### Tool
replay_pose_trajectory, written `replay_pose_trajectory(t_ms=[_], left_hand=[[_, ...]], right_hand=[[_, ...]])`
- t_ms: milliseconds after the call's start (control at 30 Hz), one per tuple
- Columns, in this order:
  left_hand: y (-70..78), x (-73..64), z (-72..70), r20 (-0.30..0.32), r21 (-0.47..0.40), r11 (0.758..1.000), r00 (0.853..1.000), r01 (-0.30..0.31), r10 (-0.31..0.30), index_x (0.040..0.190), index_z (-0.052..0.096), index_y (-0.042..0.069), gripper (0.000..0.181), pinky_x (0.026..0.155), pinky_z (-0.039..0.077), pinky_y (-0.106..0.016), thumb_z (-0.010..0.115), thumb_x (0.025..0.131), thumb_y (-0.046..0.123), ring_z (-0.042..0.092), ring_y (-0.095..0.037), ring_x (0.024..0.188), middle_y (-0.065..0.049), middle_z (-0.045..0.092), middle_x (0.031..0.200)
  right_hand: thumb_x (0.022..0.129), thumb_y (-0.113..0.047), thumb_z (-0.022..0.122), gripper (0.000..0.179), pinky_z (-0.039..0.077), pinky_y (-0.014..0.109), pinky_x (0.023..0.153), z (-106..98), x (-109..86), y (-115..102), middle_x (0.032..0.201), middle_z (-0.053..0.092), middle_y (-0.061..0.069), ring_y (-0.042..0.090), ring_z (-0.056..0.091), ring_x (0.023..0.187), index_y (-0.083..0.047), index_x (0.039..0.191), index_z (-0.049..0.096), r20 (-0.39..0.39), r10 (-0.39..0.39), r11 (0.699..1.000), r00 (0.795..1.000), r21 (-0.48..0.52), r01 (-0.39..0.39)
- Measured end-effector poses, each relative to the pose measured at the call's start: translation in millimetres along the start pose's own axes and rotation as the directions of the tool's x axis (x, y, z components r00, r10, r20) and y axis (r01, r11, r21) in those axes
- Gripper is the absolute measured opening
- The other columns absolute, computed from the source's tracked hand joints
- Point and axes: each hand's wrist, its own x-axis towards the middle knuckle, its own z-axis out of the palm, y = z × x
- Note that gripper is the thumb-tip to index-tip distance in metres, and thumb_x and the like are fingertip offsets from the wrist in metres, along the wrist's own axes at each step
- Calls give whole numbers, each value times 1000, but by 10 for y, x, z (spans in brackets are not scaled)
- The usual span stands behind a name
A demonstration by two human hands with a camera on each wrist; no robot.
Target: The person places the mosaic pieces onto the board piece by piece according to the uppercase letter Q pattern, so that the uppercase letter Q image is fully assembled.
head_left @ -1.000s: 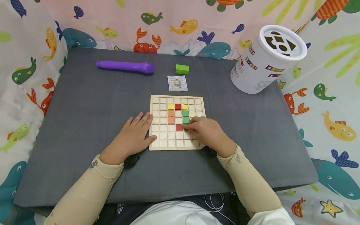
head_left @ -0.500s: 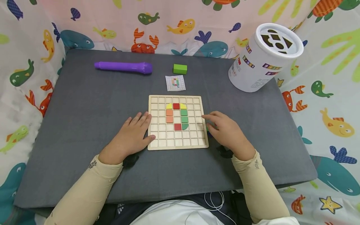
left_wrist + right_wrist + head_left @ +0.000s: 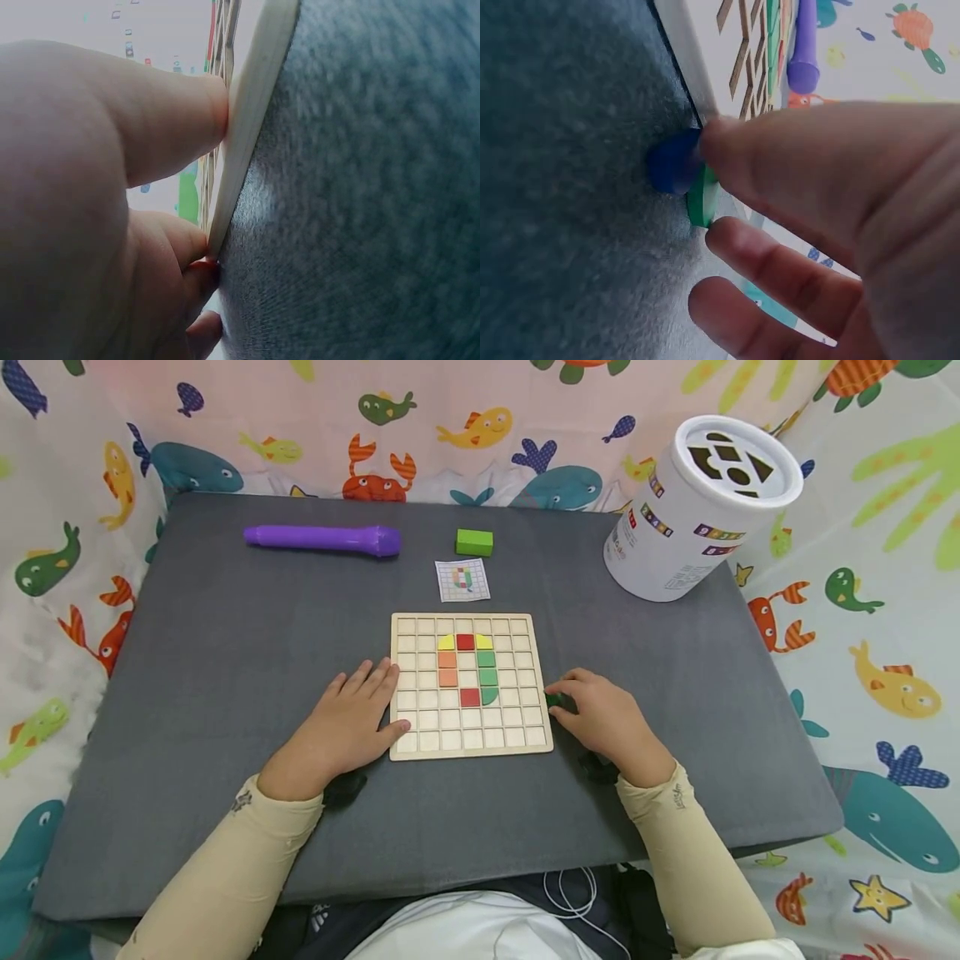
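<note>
In the head view a wooden grid board [image 3: 420, 718] lies on the table, holding several red, yellow, orange and green pieces arranged in a ring. My left hand [image 3: 337, 727] is spread flat at the board's left edge, its thumb on the rim. Just off the board's right edge, my right hand [image 3: 607, 718] pinches a small green piece [image 3: 701, 199] between thumb and index finger, close to the table. Beside that piece, the right wrist view shows a blue piece [image 3: 673, 161], partly behind the thumb; its full shape is hidden.
Behind the board lies a small printed pattern card [image 3: 462, 580], with a bright green block [image 3: 474, 542] beyond it. A purple microphone-shaped stick [image 3: 322, 539] is at the back left. A white tub [image 3: 675, 539] with a shape-cut lid stands at the back right.
My right hand has left a green rounded piece in the grid and moved right, off the board. Its thumb and index finger have closed on another green piece. The left hand stays put.
</note>
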Motion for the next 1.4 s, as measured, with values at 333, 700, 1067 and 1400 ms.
replay_pose_trajectory(t_ms=[333,700,1067,1400], left_hand=[[-30,-12,23,-10,-5,1000,1000,0,0,171,12,4,88,128,6,-61,55,110,49,7,-38,163,-14,9,178],[-40,-36,-25,-2,-6,1000,1000,-10,10,171,11,2,88,127,7,-62,55,110,48,6,-38,163,-15,9,177],[-78,-76,-3,3,-21,1000,1000,13,-13,171,11,3,88,127,7,-63,55,110,48,6,-38,163,-14,8,178],[-65,-30,15,-6,0,1000,1000,1,-1,171,10,5,89,128,6,-61,54,110,51,5,-36,163,-12,7,178]], right_hand=[[98,0,61,38,47,36,51,-11,72,-24,130,69,13,21,62,70,-9,131,78,-57,22,999,998,-49,-24],[96,0,73,41,58,52,75,-11,33,64,133,71,13,37,70,109,-10,135,76,-92,-18,998,996,-63,12],[96,-18,78,35,55,44,61,34,108,-7,101,74,5,22,66,79,-11,130,79,-76,-6,997,997,-81,0],[93,-15,75,18,54,42,57,-85,117,-85,96,74,3,21,66,76,-13,108,84,-124,38,997,992,-68,-46]])
